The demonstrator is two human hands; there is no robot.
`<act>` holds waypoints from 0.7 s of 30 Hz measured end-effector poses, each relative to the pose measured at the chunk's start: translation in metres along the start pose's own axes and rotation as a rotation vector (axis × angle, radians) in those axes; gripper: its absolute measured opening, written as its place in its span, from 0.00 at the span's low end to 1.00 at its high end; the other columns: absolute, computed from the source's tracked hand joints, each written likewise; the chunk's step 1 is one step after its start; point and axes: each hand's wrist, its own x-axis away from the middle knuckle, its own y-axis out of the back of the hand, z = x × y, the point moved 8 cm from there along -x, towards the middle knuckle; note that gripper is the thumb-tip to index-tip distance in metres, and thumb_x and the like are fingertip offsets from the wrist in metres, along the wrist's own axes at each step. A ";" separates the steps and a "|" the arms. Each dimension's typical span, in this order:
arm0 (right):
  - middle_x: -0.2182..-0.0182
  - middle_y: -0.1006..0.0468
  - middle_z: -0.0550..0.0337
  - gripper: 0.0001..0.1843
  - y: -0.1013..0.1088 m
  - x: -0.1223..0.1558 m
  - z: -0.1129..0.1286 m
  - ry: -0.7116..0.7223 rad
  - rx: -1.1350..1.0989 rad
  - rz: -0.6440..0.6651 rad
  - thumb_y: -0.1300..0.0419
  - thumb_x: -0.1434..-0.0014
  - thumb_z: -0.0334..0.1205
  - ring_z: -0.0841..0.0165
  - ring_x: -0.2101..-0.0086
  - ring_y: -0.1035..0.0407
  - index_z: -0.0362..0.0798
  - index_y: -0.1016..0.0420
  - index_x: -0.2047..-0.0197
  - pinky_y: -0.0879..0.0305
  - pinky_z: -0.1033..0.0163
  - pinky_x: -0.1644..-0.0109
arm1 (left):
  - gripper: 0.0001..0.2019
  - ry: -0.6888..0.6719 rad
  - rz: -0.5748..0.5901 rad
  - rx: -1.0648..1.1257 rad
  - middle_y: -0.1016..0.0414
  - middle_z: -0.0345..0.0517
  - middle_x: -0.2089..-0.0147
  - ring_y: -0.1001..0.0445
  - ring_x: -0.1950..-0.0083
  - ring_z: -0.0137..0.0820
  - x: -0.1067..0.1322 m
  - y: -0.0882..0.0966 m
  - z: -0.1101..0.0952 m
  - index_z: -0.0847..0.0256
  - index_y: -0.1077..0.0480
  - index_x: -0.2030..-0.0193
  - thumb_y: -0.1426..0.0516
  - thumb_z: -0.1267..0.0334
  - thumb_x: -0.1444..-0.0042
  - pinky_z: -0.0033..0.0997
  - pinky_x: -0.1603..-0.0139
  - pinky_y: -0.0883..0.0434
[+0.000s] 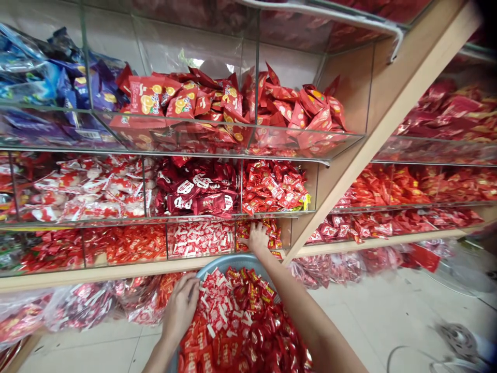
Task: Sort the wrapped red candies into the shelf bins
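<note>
Right hand (258, 238) into the small lower-centre bin (286, 234), fingers spread apart over red-and-gold sweets (276, 235); left hand (181, 304) lies along the left rim of the blue basin (229, 259), bottom centre, heaped with wrapped sweets (217, 300), its grip I can't tell

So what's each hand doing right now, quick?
Left hand: at the basket rim; grip can't be told.
Right hand: open, at the shelf candies.
</note>
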 end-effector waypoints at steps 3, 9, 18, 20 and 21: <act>0.44 0.41 0.42 0.39 -0.001 0.000 -0.002 0.013 0.014 -0.043 0.35 0.53 0.50 0.52 0.46 0.46 0.46 0.43 0.41 0.34 0.52 0.55 | 0.15 -0.004 -0.002 0.000 0.31 0.47 0.47 0.30 0.47 0.35 0.000 -0.001 0.001 0.57 0.28 0.57 0.52 0.55 0.42 0.38 0.46 0.32; 0.48 0.37 0.43 0.27 -0.002 0.006 -0.005 0.067 -0.053 -0.094 0.42 0.47 0.40 0.55 0.48 0.43 0.44 0.39 0.44 0.34 0.56 0.56 | 0.14 -0.046 -0.049 -0.001 0.29 0.47 0.49 0.29 0.49 0.36 0.000 0.001 -0.001 0.57 0.28 0.58 0.51 0.56 0.42 0.39 0.48 0.31; 0.47 0.38 0.43 0.28 0.001 0.007 -0.004 0.034 -0.055 -0.070 0.38 0.50 0.38 0.54 0.48 0.43 0.45 0.38 0.45 0.33 0.55 0.56 | 0.14 -0.042 -0.054 -0.007 0.29 0.47 0.49 0.29 0.49 0.36 -0.001 0.003 -0.002 0.56 0.27 0.59 0.51 0.56 0.43 0.39 0.48 0.31; 0.48 0.38 0.43 0.29 0.001 0.007 -0.004 0.022 -0.052 -0.071 0.38 0.50 0.36 0.54 0.48 0.43 0.45 0.38 0.45 0.33 0.56 0.57 | 0.14 -0.038 -0.045 -0.008 0.29 0.47 0.49 0.29 0.49 0.36 -0.001 0.002 -0.001 0.57 0.27 0.59 0.51 0.56 0.42 0.39 0.48 0.31; 0.48 0.38 0.43 0.29 0.001 0.007 -0.004 0.017 -0.056 -0.077 0.39 0.50 0.36 0.54 0.48 0.43 0.45 0.38 0.45 0.33 0.56 0.57 | 0.15 -0.037 -0.041 -0.011 0.29 0.48 0.49 0.29 0.49 0.36 -0.001 0.002 -0.001 0.57 0.27 0.59 0.51 0.56 0.42 0.39 0.48 0.31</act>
